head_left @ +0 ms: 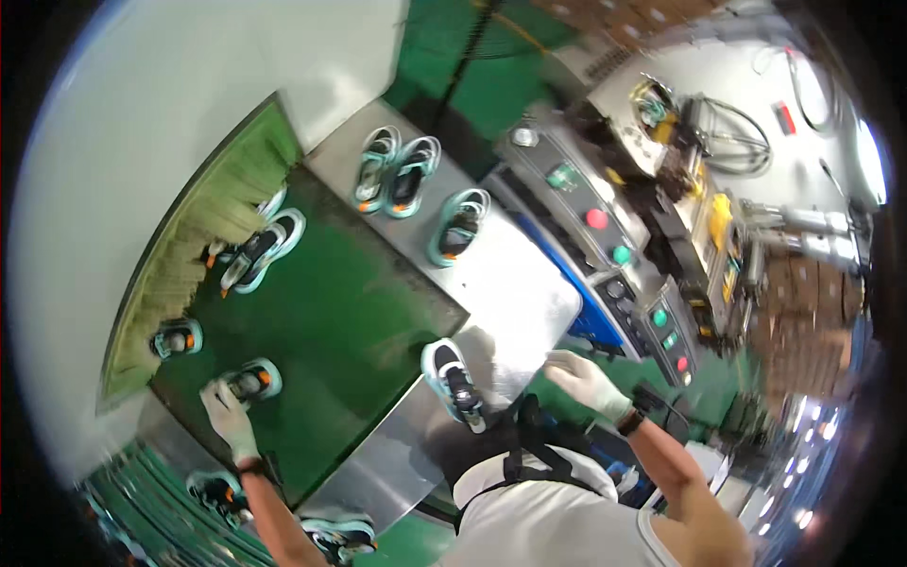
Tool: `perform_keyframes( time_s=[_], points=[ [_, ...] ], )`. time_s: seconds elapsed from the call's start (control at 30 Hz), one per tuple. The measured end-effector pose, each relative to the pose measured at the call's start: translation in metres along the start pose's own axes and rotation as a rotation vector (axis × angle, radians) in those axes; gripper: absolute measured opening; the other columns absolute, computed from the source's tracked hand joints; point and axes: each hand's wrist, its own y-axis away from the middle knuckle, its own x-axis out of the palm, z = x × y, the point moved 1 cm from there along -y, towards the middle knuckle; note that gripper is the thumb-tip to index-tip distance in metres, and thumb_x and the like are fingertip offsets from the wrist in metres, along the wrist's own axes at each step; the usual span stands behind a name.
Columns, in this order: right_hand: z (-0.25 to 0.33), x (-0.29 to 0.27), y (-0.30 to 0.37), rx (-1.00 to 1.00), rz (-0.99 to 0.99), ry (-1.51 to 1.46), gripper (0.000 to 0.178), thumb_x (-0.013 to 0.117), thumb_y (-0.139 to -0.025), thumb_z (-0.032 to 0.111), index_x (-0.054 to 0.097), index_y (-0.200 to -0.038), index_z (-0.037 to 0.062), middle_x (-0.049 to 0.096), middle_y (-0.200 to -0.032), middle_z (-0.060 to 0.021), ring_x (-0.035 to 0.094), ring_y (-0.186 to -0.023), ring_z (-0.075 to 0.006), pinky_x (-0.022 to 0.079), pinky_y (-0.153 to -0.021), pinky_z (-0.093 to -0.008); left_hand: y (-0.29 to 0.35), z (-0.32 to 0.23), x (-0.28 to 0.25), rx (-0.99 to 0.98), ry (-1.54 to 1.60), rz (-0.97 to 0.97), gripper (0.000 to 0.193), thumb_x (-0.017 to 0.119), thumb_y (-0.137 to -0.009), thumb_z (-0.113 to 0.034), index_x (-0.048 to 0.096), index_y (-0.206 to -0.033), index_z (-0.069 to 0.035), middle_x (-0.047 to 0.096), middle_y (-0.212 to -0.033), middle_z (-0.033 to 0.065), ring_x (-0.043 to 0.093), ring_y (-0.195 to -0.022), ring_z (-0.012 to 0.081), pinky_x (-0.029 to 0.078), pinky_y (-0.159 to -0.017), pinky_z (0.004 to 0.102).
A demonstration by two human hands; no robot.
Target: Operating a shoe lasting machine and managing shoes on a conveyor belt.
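Observation:
My left hand [228, 413], in a white glove, is at the near-left side of a green conveyor belt. Its fingers close on the end of a black and mint shoe [257, 380] with an orange tab. My right hand [584, 380], also gloved, hangs over the right end of the metal table with its fingers stretched out and nothing in them. Between the hands, a single black and mint shoe [456, 386] with a white sole lies on the metal edge close to my body.
Bristly green curtain strips [203, 231] hang at the belt's far-left end, with shoes [265, 250] beside them. A pair of shoes [391, 172] and a single shoe [460, 227] rest on the metal table [510, 283]. Right of it stands a control panel [605, 222] with coloured buttons.

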Motion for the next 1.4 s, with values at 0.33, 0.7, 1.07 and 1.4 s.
perform_keyframes(
  time_s=[0.33, 0.7, 1.07, 1.4],
  points=[
    [0.020, -0.003, 0.026, -0.584, -0.353, 0.106, 0.067, 0.075, -0.075, 0.019, 0.044, -0.130, -0.0033, 0.058, -0.114, -0.0259, 0.057, -0.110, -0.0422, 0.047, -0.095, -0.0451, 0.174, -0.487, 0.068, 1.107, 0.362, 0.605, 0.017, 0.069, -0.085, -0.008, 0.066, -0.101, -0.004, 0.064, -0.097, 0.0150, 0.066, -0.086, 0.0331, 0.054, -0.074, 0.0410],
    [-0.235, -0.205, 0.205, -0.503, -0.637, -1.481, 0.051, 0.071, -0.090, 0.022, 0.055, -0.128, -0.0067, 0.065, -0.115, -0.0082, 0.063, -0.099, -0.0134, 0.052, -0.088, -0.0297, 0.396, -0.851, 0.156, 1.513, 0.903, 0.937, 0.036, 0.063, -0.092, -0.006, 0.055, -0.126, 0.002, 0.059, -0.122, 0.0196, 0.062, -0.110, 0.0317, 0.048, -0.097, 0.0388],
    [-0.340, -0.189, 0.272, -0.477, -1.175, -1.915, 0.066, 0.074, -0.086, 0.020, 0.043, -0.141, -0.0004, 0.060, -0.129, -0.0113, 0.063, -0.113, -0.0228, 0.053, -0.095, -0.0373, 0.528, -1.011, 0.496, 1.025, 0.123, 0.966, 0.078, 0.063, -0.090, -0.027, 0.021, -0.141, 0.015, 0.046, -0.130, 0.0405, 0.050, -0.122, 0.0503, 0.043, -0.105, 0.0472],
    [-0.306, -0.281, 0.247, -0.404, -1.188, -1.699, 0.043, 0.061, -0.089, 0.007, 0.053, -0.131, -0.0001, 0.064, -0.118, -0.0086, 0.065, -0.101, -0.0177, 0.055, -0.087, -0.0346, 0.397, -0.991, 0.421, 1.041, 0.492, 1.269, 0.031, 0.055, -0.097, -0.018, 0.058, -0.121, 0.002, 0.065, -0.099, 0.0084, 0.061, -0.084, 0.0187, 0.050, -0.076, 0.0339]
  ],
)
